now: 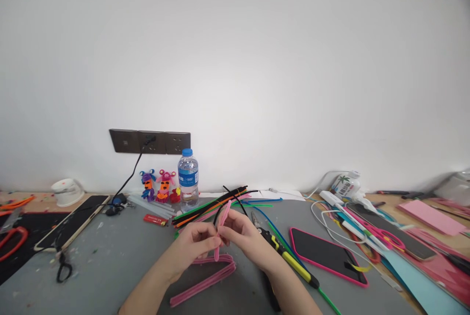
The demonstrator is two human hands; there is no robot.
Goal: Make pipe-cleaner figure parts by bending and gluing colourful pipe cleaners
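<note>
My left hand [200, 242] and my right hand [240, 236] meet over the grey mat, both pinching one short pink pipe cleaner piece [224, 212] that stands nearly upright between them. It looks folded or doubled, though the fingers hide its middle. Below the hands lies a bent bundle of pink pipe cleaners [203, 285] on the mat. Behind them is a pile of black, orange and green pipe cleaners [213, 202]. Beside my right forearm rest pliers with yellow and black handles [293, 263].
A water bottle [188, 180] and two small pipe cleaner figures [156, 188] stand by the wall. Phones lie left [73, 224] and right [326, 256]. Red-handled scissors [14, 242] are far left. White cables [325, 222], pink scissors [389, 237] and coloured sheets crowd the right.
</note>
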